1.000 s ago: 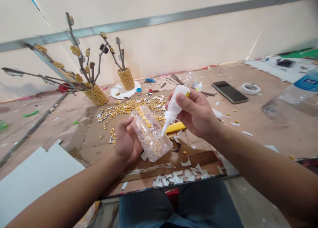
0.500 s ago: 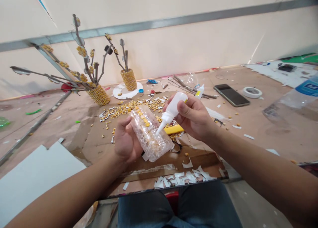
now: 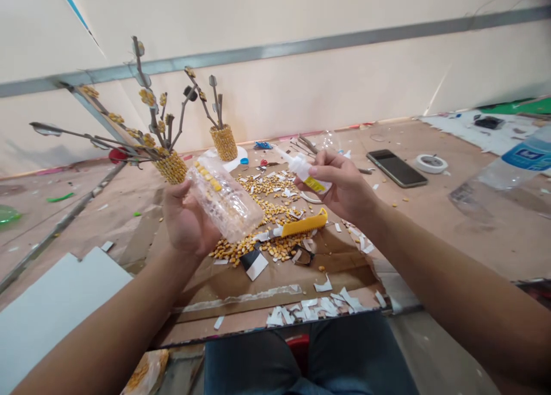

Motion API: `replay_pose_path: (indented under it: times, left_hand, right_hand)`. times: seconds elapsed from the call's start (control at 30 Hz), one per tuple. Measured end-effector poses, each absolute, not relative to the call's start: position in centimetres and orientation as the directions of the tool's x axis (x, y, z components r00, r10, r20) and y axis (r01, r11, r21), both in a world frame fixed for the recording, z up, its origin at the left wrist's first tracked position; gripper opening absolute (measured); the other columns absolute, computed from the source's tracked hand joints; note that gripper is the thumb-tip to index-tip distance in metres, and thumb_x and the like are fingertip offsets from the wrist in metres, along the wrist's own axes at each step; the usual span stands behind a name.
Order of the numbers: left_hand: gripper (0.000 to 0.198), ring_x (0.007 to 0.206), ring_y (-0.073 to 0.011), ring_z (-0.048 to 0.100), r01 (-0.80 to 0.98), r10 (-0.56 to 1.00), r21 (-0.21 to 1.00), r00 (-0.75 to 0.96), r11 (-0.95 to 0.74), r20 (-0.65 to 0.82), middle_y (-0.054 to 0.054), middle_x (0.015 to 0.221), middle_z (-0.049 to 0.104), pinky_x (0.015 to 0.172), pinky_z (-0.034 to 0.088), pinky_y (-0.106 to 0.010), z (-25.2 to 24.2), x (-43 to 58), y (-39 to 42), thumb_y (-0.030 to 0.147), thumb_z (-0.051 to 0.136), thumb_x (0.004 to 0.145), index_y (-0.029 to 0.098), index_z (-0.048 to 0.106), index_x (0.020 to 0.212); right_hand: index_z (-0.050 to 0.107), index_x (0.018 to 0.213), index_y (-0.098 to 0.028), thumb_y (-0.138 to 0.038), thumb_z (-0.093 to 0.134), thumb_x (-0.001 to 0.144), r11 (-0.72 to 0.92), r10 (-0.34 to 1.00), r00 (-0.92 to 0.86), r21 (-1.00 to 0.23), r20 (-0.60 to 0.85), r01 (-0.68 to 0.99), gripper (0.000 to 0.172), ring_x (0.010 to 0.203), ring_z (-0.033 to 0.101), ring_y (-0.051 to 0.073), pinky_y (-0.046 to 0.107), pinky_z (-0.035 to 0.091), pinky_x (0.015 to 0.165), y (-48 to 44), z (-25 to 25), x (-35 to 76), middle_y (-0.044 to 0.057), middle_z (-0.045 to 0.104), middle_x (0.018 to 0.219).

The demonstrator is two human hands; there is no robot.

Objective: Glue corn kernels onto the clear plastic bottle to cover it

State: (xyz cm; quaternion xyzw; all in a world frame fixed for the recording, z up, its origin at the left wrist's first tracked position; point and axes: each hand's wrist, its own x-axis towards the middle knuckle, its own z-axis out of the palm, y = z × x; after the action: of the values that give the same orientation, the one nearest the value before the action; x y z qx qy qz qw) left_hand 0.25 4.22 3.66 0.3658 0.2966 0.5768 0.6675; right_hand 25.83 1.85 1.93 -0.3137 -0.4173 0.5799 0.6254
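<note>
A clear plastic bottle piece with a row of yellow corn kernels stuck along its upper side lies tilted in my left hand, whose fingers are wrapped round its left end. My right hand grips a small white glue bottle with a yellow label; its nozzle points up and to the left, apart from the plastic piece. Below both hands, loose corn kernels are spread over the cardboard. A yellow-handled cutter lies among them.
Behind stand two corn-covered pots with twigs, one at left and one farther back. A phone, a tape roll and a large plastic bottle lie at right. Paper scraps line the front edge; white board lies left.
The glue bottle has turned from nozzle down at the plastic piece to nozzle up, away from it. My left hand has carried the plastic piece left and up, uncovering the kernels and cutter.
</note>
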Motion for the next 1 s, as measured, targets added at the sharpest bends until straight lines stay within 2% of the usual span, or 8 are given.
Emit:
replay_pose_path:
  times: [0.13, 0.27, 0.37, 0.47, 0.63, 0.73, 0.87, 1.0]
  left_hand:
    - [0.04, 0.107, -0.0315, 0.072, -0.514, 0.98, 0.857, 0.151, -0.034, 0.13, -0.005, 0.088, 0.076, 0.101, 0.057, -0.047, 3.9, -1.3, 6.7, 0.045, 0.063, 0.074, 0.018, 0.065, 0.103]
    - [0.031, 0.098, -0.0266, 0.071, -0.352, 0.948, 0.908, 0.135, -0.227, 0.29, -0.003, 0.093, 0.073, 0.092, 0.057, -0.043, 3.3, -3.2, 9.0, 0.043, 0.067, 0.073, 0.023, 0.065, 0.097]
    - [0.033, 0.088, -0.0239, 0.068, -0.13, 0.907, 0.918, 0.153, -0.376, 0.393, -0.003, 0.093, 0.069, 0.084, 0.055, -0.04, 2.8, -4.6, 10.6, 0.039, 0.071, 0.069, 0.024, 0.066, 0.098]
    - [0.039, 0.096, -0.026, 0.066, 0.021, 0.89, 0.903, 0.177, -0.429, 0.419, -0.005, 0.098, 0.068, 0.088, 0.054, -0.039, 2.4, -5.8, 11.7, 0.031, 0.078, 0.061, 0.021, 0.07, 0.098]
    - [0.046, 0.097, -0.0287, 0.066, 0.329, 0.858, 0.799, 0.293, -0.504, 0.421, -0.007, 0.102, 0.071, 0.09, 0.054, -0.042, 2.3, -7.3, 12.5, 0.036, 0.082, 0.065, 0.019, 0.069, 0.106]
    - [0.047, 0.094, -0.0286, 0.067, 0.433, 0.85, 0.733, 0.314, -0.525, 0.423, -0.007, 0.103, 0.072, 0.083, 0.053, -0.039, 2.6, -7.8, 12.4, 0.041, 0.08, 0.07, 0.02, 0.067, 0.11]
    - [0.06, 0.096, -0.03, 0.068, 0.541, 0.832, 0.633, 0.368, -0.554, 0.414, -0.008, 0.104, 0.074, 0.077, 0.049, -0.038, 3.4, -8.2, 12.0, 0.042, 0.079, 0.073, 0.019, 0.064, 0.127]
    - [0.062, 0.105, -0.0327, 0.07, 0.563, 0.821, 0.598, 0.406, -0.571, 0.402, -0.01, 0.111, 0.074, 0.089, 0.053, -0.044, 4.0, -8.3, 11.7, 0.043, 0.078, 0.073, 0.021, 0.064, 0.129]
  right_hand:
    - [0.046, 0.063, -0.022, -0.04, 0.101, 0.063, -0.02, 0.98, -0.196, -0.969, 0.029, -0.245, 0.058, 0.072, 0.072, 0.017, 0.033, 0.057, 0.073, 3.0, 0.8, 26.5, -0.004, 0.064, 0.067]
    - [0.052, 0.07, -0.021, -0.05, 0.1, 0.063, 0.061, 0.994, -0.081, -0.996, 0.067, -0.065, 0.056, 0.065, 0.057, 0.011, 0.027, 0.044, 0.065, 3.9, -0.5, 27.0, -0.006, 0.062, 0.068]
    - [0.054, 0.086, -0.023, -0.05, 0.096, 0.066, 0.044, 0.999, -0.008, -0.999, 0.044, 0.009, 0.054, 0.072, 0.061, 0.015, 0.029, 0.045, 0.07, 4.4, -0.9, 27.4, -0.004, 0.066, 0.074]
    - [0.047, 0.098, -0.026, -0.045, 0.092, 0.067, 0.007, 0.996, 0.09, -0.99, 0.02, 0.138, 0.058, 0.074, 0.063, 0.018, 0.032, 0.046, 0.069, 4.8, -1.1, 28.0, -0.002, 0.068, 0.079]
    - [0.046, 0.1, -0.026, -0.036, 0.081, 0.073, 0.023, 0.959, 0.235, -0.867, 0.161, 0.497, 0.045, 0.078, 0.065, 0.022, 0.037, 0.048, 0.07, 5.5, -1.3, 29.3, 0.002, 0.067, 0.087]
    - [0.05, 0.102, -0.025, -0.033, 0.076, 0.08, -0.085, 0.94, 0.303, -0.752, 0.157, 0.654, 0.036, 0.082, 0.068, 0.024, 0.037, 0.048, 0.072, 5.6, -1.2, 30.0, 0.005, 0.071, 0.09]
    - [0.055, 0.103, -0.023, -0.03, 0.074, 0.085, -0.185, 0.944, 0.319, -0.663, 0.085, 0.725, 0.027, 0.082, 0.07, 0.025, 0.035, 0.046, 0.069, 5.7, -1.3, 30.5, 0.007, 0.076, 0.094]
    - [0.061, 0.1, -0.021, -0.026, 0.075, 0.086, -0.182, 0.958, 0.281, -0.632, 0.059, 0.753, 0.02, 0.08, 0.069, 0.024, 0.034, 0.046, 0.069, 5.9, -1.6, 30.5, 0.008, 0.077, 0.092]
